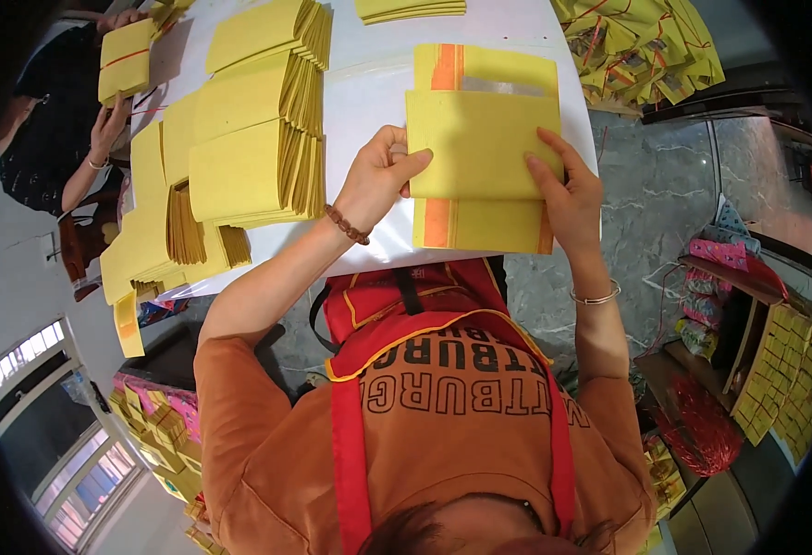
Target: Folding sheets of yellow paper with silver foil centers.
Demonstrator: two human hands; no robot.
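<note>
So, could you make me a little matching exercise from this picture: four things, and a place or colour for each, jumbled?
Things:
1. beaded bracelet
2. apron
3. upper yellow sheet
4. tangle of red strands

Places and colours:
A. between the left hand and right hand
B. toward the picture's lower right
C. on the left wrist
D. red with yellow edging

Pairs: 1-C, 2-D, 3-A, 4-B.

Stacks (239, 171) are laid on the table (365, 97), upper left; sheets (475, 139) are positioned to their right, upper centre.
</note>
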